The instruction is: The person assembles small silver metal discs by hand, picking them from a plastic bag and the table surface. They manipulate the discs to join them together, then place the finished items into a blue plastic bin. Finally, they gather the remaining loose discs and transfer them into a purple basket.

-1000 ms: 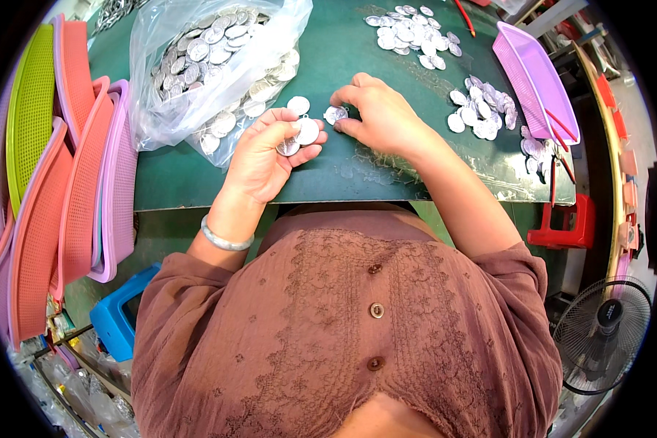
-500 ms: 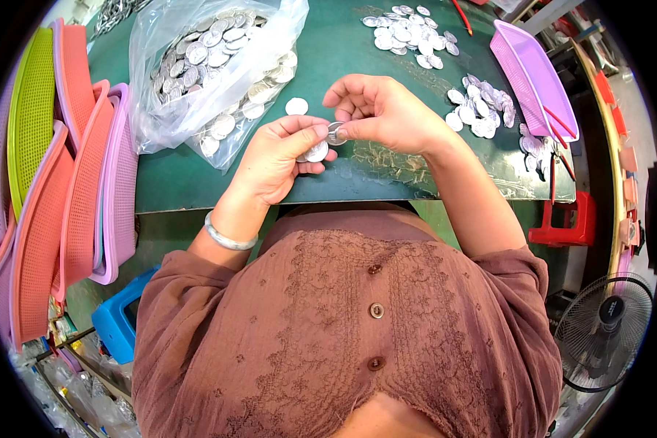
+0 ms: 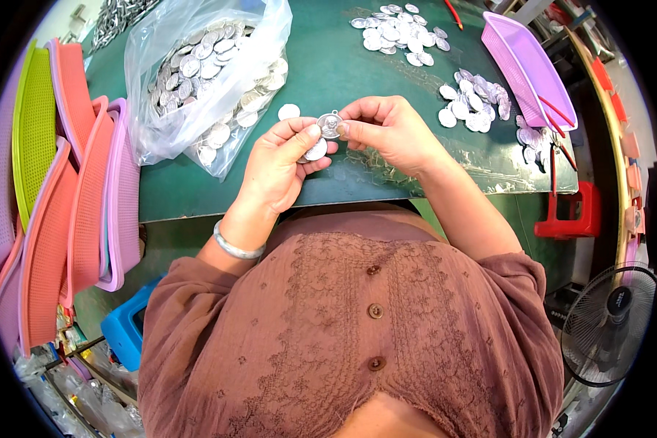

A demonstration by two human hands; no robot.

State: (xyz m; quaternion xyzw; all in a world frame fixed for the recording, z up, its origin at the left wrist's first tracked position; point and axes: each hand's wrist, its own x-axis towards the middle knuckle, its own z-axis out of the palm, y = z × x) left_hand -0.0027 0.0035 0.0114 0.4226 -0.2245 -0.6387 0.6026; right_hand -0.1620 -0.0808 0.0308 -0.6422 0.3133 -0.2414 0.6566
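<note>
A round silver medallion point(image 3: 330, 125) with a small loop on its top edge is held up between my two hands. The thumb and forefinger of my left hand point(image 3: 281, 157) pinch its left side. Under that thumb, more silver discs point(image 3: 316, 150) rest in the curled left fingers. My right hand point(image 3: 390, 131) is closed on the medallion's right edge with thumb and fingertips. One loose disc point(image 3: 289, 112) lies on the green table just beyond my left hand. To the left, an open clear plastic bag point(image 3: 150, 124) holds a heap of silver discs point(image 3: 204, 62).
Piles of silver discs point(image 3: 394, 33) point(image 3: 474, 102) lie at the far right, beside a purple basket point(image 3: 515, 73) and red-handled pliers point(image 3: 553, 157). Stacked coloured baskets point(image 3: 47, 241) stand left. A fan point(image 3: 609, 321) and red stool point(image 3: 573, 215) are right, a blue stool point(image 3: 124, 328) lower left.
My right hand's raised fingers have come down onto the medallion. The medallion now faces up more fully, its loop showing. The whole view has shifted slightly.
</note>
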